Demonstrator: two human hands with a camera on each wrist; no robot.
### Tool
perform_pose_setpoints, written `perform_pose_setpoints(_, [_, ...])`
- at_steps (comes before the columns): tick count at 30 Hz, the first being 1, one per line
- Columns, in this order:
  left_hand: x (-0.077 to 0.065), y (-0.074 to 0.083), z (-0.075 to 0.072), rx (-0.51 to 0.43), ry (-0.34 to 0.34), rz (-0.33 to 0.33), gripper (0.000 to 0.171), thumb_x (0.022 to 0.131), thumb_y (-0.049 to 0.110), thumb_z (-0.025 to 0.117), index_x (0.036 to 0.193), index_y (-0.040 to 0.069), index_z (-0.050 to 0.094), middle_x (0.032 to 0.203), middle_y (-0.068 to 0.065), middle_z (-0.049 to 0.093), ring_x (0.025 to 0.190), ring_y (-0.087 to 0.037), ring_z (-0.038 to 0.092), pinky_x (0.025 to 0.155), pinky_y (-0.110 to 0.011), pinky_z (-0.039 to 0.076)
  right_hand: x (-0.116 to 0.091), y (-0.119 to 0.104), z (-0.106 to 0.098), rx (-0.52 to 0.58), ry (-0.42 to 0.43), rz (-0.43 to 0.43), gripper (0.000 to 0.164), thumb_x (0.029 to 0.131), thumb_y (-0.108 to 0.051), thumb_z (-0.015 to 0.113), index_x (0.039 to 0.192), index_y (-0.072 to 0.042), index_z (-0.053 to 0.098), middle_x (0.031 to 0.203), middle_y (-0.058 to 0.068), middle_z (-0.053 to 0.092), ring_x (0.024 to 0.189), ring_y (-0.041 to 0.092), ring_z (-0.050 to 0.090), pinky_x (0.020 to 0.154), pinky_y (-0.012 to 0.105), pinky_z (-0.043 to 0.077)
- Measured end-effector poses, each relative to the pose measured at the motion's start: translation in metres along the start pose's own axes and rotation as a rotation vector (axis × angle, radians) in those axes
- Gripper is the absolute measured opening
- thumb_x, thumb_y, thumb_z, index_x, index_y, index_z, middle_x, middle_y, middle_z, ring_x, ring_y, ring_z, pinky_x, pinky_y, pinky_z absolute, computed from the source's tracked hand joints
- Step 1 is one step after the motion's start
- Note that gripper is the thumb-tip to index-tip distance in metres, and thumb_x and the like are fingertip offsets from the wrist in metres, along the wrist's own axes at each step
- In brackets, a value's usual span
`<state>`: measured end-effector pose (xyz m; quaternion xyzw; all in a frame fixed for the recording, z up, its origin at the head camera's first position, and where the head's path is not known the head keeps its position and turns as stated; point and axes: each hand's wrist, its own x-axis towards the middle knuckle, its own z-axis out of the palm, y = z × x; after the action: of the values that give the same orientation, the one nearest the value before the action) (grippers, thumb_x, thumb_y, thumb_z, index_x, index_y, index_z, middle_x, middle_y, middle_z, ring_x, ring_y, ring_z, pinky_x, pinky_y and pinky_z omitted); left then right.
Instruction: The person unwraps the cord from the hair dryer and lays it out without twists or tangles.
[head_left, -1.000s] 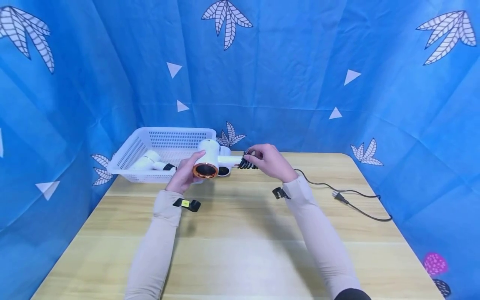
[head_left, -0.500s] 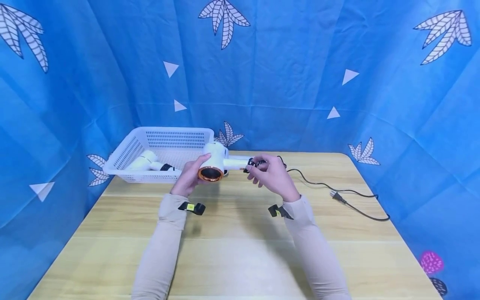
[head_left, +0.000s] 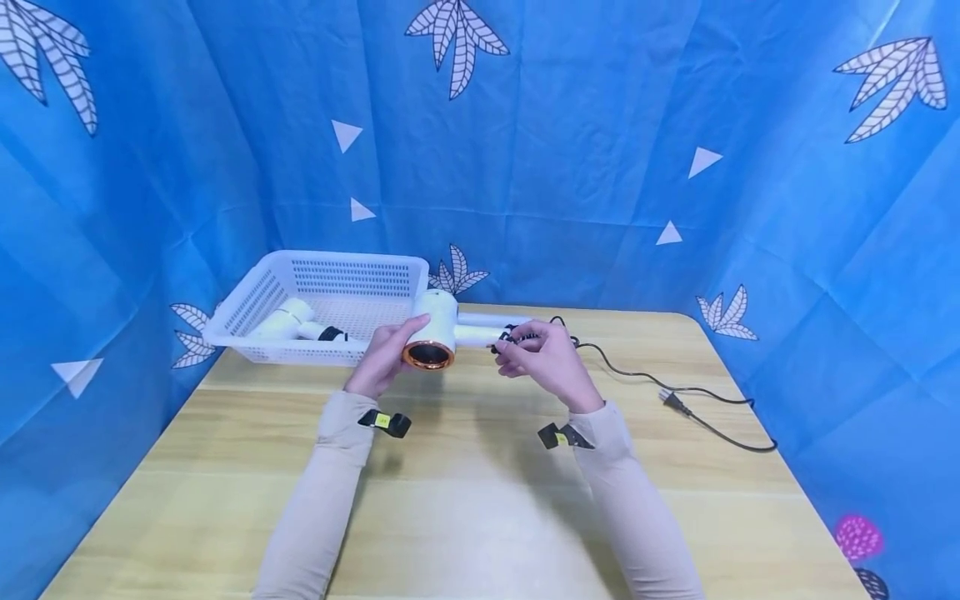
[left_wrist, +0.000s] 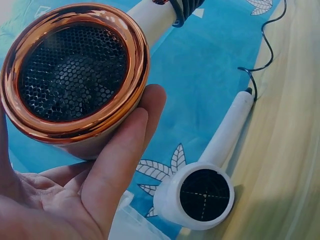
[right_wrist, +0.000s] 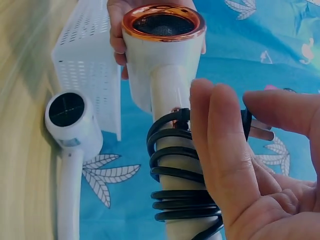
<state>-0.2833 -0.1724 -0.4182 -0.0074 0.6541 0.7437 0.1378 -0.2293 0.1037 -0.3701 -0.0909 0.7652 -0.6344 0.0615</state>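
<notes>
A white hair dryer (head_left: 437,321) with a copper-coloured rim is held up over the table by my left hand (head_left: 385,358), fingers and thumb around its barrel. Black cord (right_wrist: 170,155) winds in several turns around its handle. My right hand (head_left: 549,367) is at the handle, and between its thumb and fingers it pinches the cord's black plug (right_wrist: 247,122), whose metal prongs show in the right wrist view. The fingers hide most of the plug. A second white hair dryer (left_wrist: 192,195) with a dark round end lies behind on the table, its cord loose.
At the back left stands a white perforated basket (head_left: 360,275) with another white hair dryer (head_left: 288,321) in it. The loose black cord (head_left: 637,372) runs right across the wooden table (head_left: 480,500) to a plug (head_left: 675,402). Blue curtains (head_left: 585,150) hang around.
Both hands and the held hair dryer have shifted slightly right and towards me. The right hand has moved along the handle, fingers changing position at the cord. The second hair dryer's handle shows more.
</notes>
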Motion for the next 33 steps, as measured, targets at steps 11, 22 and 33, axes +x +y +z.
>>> perform_pose_setpoints(11, [0.0,-0.006,-0.004,0.015,-0.005,-0.015,0.066,0.098,0.051,0.065,0.135,-0.003,0.059,0.098,0.001,0.075,0.085,-0.012,0.075,0.076,-0.026,0.065,0.0,0.008,0.006,0.075,-0.047,-0.022,0.033,0.098,-0.011,0.071,0.125,0.005,0.061,0.092,0.024,0.078,0.069,0.02,0.077,0.069,0.041,0.068])
perform_pose_setpoints(22, [0.0,-0.006,-0.008,-0.032,-0.023,0.002,0.065,0.1,0.051,0.064,0.135,-0.003,0.057,0.099,-0.001,0.075,0.089,-0.014,0.075,0.081,-0.029,0.065,0.0,0.012,0.009,0.18,-0.016,0.0,0.039,0.1,-0.026,0.07,0.12,0.007,0.065,0.09,0.02,0.08,0.072,0.023,0.079,0.076,0.05,0.067])
perform_pose_setpoints(33, [-0.002,-0.003,-0.01,-0.039,-0.02,0.029,0.064,0.102,0.049,0.061,0.138,-0.003,0.054,0.096,0.001,0.074,0.082,-0.012,0.075,0.072,-0.024,0.065,-0.003,0.009,0.017,0.193,0.038,0.025,0.031,0.099,-0.015,0.07,0.12,0.007,0.068,0.088,0.02,0.079,0.069,0.021,0.077,0.066,0.039,0.068])
